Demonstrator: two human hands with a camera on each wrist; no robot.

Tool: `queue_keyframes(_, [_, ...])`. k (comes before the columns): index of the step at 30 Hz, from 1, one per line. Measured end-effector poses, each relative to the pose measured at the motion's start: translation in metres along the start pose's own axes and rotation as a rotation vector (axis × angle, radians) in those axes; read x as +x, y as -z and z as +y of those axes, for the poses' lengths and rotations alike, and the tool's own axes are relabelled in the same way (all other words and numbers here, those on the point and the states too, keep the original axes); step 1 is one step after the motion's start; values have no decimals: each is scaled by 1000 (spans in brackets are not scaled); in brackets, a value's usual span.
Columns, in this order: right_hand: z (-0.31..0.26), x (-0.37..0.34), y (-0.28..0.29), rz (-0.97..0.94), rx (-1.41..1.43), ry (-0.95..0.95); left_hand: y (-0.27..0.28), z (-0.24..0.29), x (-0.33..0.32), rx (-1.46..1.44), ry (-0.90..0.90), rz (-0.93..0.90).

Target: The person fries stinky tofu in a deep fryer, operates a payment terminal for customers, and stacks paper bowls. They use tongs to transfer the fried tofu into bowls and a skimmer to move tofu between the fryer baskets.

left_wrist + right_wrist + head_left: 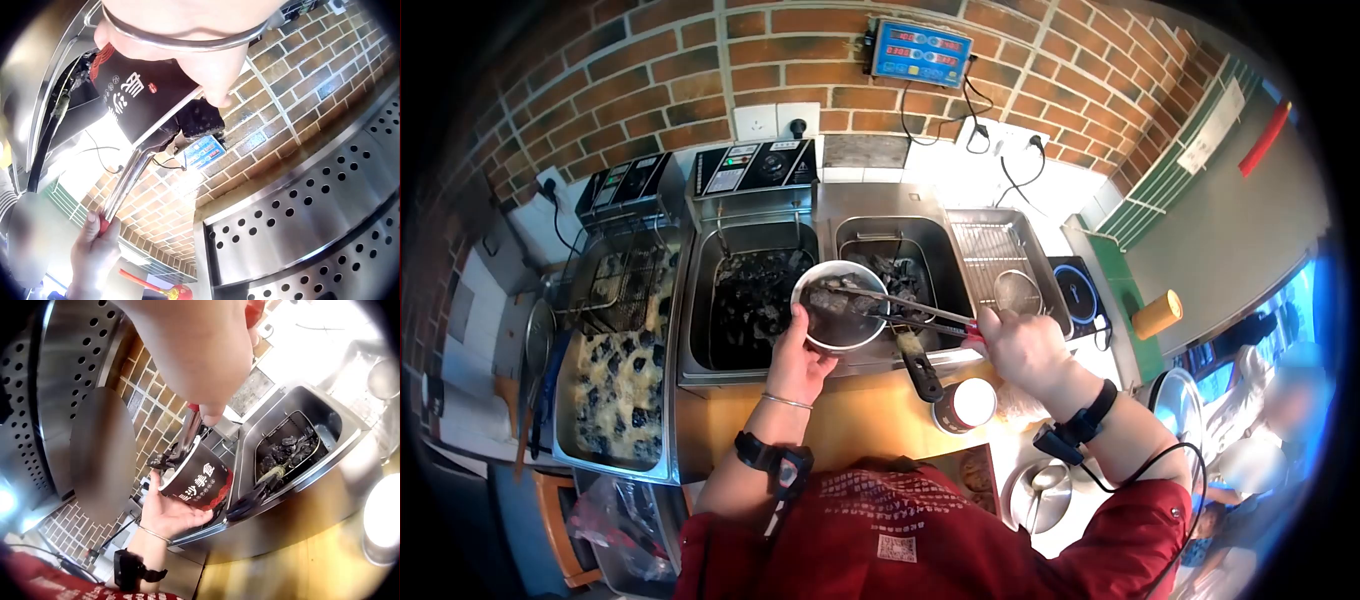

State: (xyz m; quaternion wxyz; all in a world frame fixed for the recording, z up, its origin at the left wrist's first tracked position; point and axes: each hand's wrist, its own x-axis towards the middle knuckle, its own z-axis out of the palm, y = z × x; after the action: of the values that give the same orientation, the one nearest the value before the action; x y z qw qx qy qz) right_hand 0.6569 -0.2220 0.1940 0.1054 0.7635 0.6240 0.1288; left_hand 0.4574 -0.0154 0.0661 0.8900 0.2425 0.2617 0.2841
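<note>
The round paper bowl (201,482), black outside with a red pattern along its lower edge and a white rim, is held in the air; in the head view it overlaps two steel basins. Dark, wet-looking pieces (835,297) lie inside, too heaped to count. The left hand (797,358), at 7 o'clock of the bowl, cups its wall. The right hand (1025,352), at 3 o'clock, grips long steel tongs (128,181) with red handles; their tips reach into the bowl, but whether they pinch a piece I cannot tell.

White Chinese characters on the bowl include "沙美食". The digits on the blue wall display (921,53), near 12 o'clock, are too small to read.

Three steel basins contain dark pieces: one foaming (662,475) between 8 and 9 o'clock, one (690,345) at 9, one (945,262) at 2. One white-topped round container (974,403) stands on the yellow wooden tabletop (840,420), at 4 o'clock.
</note>
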Motion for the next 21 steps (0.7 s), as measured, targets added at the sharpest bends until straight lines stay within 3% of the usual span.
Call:
queue_keyframes(12, [31,-14,-16,233,31,2,-4,8,3,175,42,-45])
queue_keyframes(21, [39,-17,-30,194,24,-22,-13,3,3,194,80,-4])
